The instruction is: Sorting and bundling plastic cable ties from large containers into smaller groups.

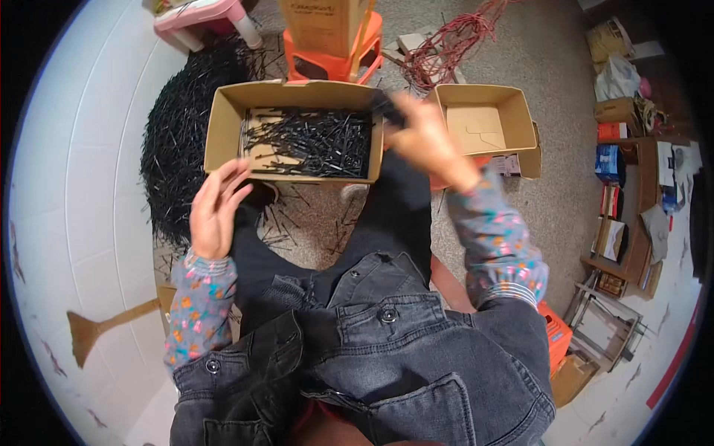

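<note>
On my lap side stands an open cardboard box [297, 176] holding many thin black stick-like pieces [320, 145]; their exact kind is too small to tell. By the box's near left corner is my left hand [213, 212], its fingers apart and nothing between them. My right hand [428, 141] is over the gap between this box and a smaller cardboard box [513, 97]. A dark bundle [388, 109], smeared by motion, sticks out of its closed fingers above the first box's right end.
A large heap of black pieces [178, 149] lies on the floor at left. Beyond the box, an orange stool [327, 65] bears a tall carton [320, 26]. Tangled red cord [465, 41] lies at the back. Shelving [632, 201] with mixed goods lines the right wall.
</note>
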`<act>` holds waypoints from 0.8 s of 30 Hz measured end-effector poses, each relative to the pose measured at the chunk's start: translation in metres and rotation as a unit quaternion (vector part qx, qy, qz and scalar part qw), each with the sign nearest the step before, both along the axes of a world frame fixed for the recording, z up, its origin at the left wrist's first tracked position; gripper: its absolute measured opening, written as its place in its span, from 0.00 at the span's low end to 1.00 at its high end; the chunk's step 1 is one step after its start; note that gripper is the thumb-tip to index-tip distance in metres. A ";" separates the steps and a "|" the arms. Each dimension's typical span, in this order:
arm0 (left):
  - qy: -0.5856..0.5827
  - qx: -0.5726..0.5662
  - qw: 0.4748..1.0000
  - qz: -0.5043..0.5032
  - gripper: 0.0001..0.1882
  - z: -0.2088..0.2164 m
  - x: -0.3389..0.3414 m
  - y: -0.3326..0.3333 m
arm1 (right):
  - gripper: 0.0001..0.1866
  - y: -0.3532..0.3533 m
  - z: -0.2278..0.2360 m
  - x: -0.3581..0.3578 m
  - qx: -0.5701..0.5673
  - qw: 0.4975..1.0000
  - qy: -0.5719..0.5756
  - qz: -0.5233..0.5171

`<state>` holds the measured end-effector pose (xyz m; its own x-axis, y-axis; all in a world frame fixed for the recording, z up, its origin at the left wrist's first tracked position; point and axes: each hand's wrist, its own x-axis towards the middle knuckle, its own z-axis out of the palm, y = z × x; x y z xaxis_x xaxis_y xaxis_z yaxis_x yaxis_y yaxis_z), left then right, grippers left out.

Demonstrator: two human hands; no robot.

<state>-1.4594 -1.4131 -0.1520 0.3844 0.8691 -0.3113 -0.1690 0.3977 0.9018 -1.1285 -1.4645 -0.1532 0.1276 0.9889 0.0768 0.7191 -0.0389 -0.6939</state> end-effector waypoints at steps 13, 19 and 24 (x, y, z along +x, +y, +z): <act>0.328 -0.011 0.945 0.015 0.11 -0.057 -0.073 -0.004 | 0.07 -0.003 -0.155 0.226 -0.430 0.856 0.123 -0.259; 0.388 0.018 0.921 -0.023 0.09 -0.065 -0.079 -0.005 | 0.06 0.011 -0.191 0.234 -0.446 0.875 0.014 -0.186; 0.430 0.059 0.898 -0.069 0.09 -0.075 -0.083 -0.003 | 0.09 0.010 -0.206 0.240 -0.408 0.893 -0.041 -0.186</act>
<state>-1.5420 -1.4165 -0.2275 0.1523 0.8787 -0.4524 0.6535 0.2539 0.7131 -0.8882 -1.4547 -0.3591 0.4862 0.6094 -0.6263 0.5980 -0.7546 -0.2700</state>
